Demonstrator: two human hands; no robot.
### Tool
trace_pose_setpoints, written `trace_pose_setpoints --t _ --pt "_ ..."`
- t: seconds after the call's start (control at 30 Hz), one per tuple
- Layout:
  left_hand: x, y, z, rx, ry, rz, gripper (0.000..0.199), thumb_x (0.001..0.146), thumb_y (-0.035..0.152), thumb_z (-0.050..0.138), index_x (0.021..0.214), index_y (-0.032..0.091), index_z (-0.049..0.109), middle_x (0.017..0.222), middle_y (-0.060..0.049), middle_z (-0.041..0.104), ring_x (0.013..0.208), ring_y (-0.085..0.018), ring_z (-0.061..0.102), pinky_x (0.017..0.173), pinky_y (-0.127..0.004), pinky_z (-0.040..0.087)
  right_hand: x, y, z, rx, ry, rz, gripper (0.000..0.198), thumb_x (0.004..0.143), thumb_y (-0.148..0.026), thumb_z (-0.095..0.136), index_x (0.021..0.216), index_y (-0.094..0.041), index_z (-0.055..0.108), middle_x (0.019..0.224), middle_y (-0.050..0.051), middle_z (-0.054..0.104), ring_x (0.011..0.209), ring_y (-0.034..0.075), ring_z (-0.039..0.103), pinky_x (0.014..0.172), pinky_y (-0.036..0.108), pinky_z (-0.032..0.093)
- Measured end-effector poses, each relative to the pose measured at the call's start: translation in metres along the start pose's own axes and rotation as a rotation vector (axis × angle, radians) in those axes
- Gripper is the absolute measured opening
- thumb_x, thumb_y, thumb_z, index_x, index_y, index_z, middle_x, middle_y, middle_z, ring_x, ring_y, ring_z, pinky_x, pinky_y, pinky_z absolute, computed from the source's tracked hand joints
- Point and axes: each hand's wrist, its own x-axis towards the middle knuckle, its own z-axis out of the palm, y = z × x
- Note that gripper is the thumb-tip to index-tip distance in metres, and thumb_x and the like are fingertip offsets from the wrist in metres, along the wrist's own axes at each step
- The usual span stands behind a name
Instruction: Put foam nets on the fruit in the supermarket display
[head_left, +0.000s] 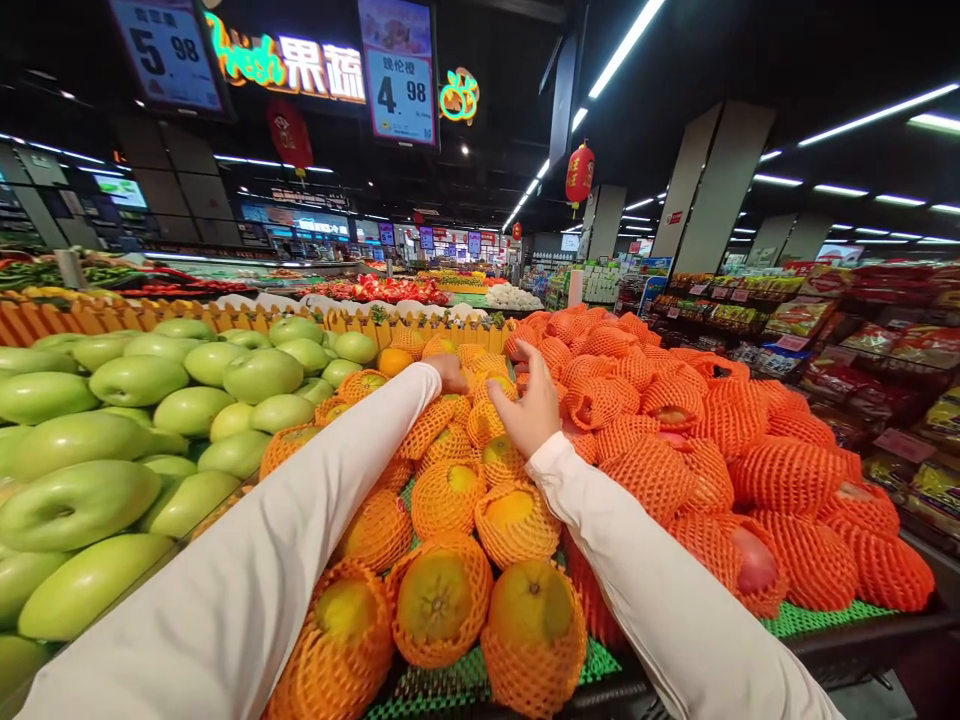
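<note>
My left hand (pixel 451 373) is at the far part of a pile of oranges in orange foam nets. Its fingers point away and are mostly hidden, so their grip does not show. Just right of it, my right hand (pixel 535 402) has thumb and fingers apart, curved beside a netted orange (pixel 499 385); I cannot tell whether it touches the fruit. Nearer to me lie more netted oranges, among them a large one (pixel 442 600) at the front. Both forearms, in white sleeves, pass over the pile.
Green apples (pixel 142 385) are heaped on the left, behind a low divider. Fruits in red-orange foam nets (pixel 649 475) fill the right side. A small yellow picket fence (pixel 465 333) runs along the back. Price screens (pixel 399 75) hang overhead. Packaged-goods shelves (pixel 757 310) stand at right.
</note>
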Motion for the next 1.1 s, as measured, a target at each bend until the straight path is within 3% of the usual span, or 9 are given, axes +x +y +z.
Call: trace_pose_setpoints --t 0.1,0.23,0.4,0.5,0.63,0.77,0.93,1.0,1.1 --pt "-0.013 0.006 0.002 0.045 0.021 -0.045 0.072 0.061 0.051 0.077 0.12 0.011 0.065 0.124 -0.021 0.07 0.111 -0.038 0.067 0.093 -0.04 0.054 0.001 0.0 -0.001 0.001 -0.014 0.012 0.056 0.081 -0.027 0.065 0.134 -0.019 0.049 0.127 0.016 0.063 0.117 0.028 0.06 0.096 0.049 0.053" --pt "-0.033 0.014 -0.007 0.074 0.159 -0.064 0.074 0.069 0.05 0.076 0.129 0.013 0.055 0.132 -0.021 0.063 0.122 -0.041 0.06 0.101 -0.045 0.049 0.001 0.001 -0.002 0.002 -0.025 0.026 0.056 0.08 -0.027 0.066 0.134 -0.02 0.049 0.127 0.016 0.063 0.116 0.028 0.06 0.095 0.048 0.054" --pt "-0.066 0.025 -0.041 0.032 0.562 0.055 0.056 0.08 0.038 0.07 0.125 0.014 0.047 0.131 -0.017 0.058 0.125 -0.033 0.054 0.107 -0.042 0.044 0.004 0.009 0.0 0.059 -0.016 0.084 0.046 0.083 -0.029 0.064 0.127 -0.019 0.054 0.123 0.014 0.066 0.11 0.026 0.063 0.096 0.046 0.054" --pt "-0.096 0.032 -0.045 0.02 0.687 0.151 0.052 0.081 0.035 0.072 0.121 0.016 0.045 0.126 -0.015 0.058 0.123 -0.032 0.053 0.107 -0.042 0.044 0.006 0.011 0.002 0.158 -0.001 0.157 0.038 0.09 -0.037 0.06 0.123 -0.019 0.057 0.121 0.014 0.067 0.108 0.024 0.064 0.099 0.047 0.052" --pt "-0.136 0.036 -0.017 0.012 0.773 0.266 0.051 0.079 0.039 0.076 0.113 0.017 0.046 0.11 -0.014 0.062 0.109 -0.032 0.059 0.093 -0.043 0.051 0.005 0.004 0.003 0.341 -0.051 0.157 0.042 0.09 -0.051 0.061 0.12 -0.023 0.057 0.127 0.012 0.064 0.113 0.023 0.063 0.099 0.044 0.052" --pt "-0.156 0.035 0.011 0.039 0.827 0.444 0.052 0.076 0.039 0.078 0.11 0.016 0.048 0.102 -0.014 0.064 0.1 -0.032 0.062 0.084 -0.044 0.054 -0.001 -0.008 0.001 0.377 -0.148 0.056 0.036 0.081 -0.05 0.073 0.106 -0.026 0.062 0.124 0.009 0.061 0.123 0.023 0.058 0.109 0.042 0.046" --pt "-0.157 0.033 0.016 0.089 0.828 0.51 0.047 0.081 0.037 0.073 0.116 0.013 0.052 0.109 -0.018 0.066 0.106 -0.035 0.061 0.09 -0.047 0.053 -0.002 -0.005 -0.001 0.373 -0.15 0.116 0.035 0.075 -0.055 0.076 0.078 -0.022 0.065 0.12 0.01 0.062 0.123 0.025 0.057 0.114 0.044 0.039" --pt "-0.155 0.033 0.014 0.105 0.829 0.505 0.047 0.083 0.037 0.071 0.118 0.011 0.053 0.111 -0.019 0.066 0.108 -0.035 0.06 0.092 -0.047 0.053 0.0 -0.001 0.0 0.425 -0.131 0.162 0.038 0.072 -0.057 0.077 0.074 -0.021 0.064 0.115 0.01 0.064 0.119 0.024 0.059 0.114 0.044 0.038" --pt "-0.156 0.032 0.011 0.123 0.844 0.51 0.048 0.084 0.038 0.071 0.12 0.011 0.054 0.114 -0.019 0.066 0.11 -0.035 0.06 0.094 -0.047 0.052 0.003 0.001 -0.001 0.53 -0.097 0.328 0.042 0.071 -0.061 0.075 0.081 -0.022 0.063 0.109 0.007 0.067 0.108 0.022 0.062 0.101 0.04 0.048"
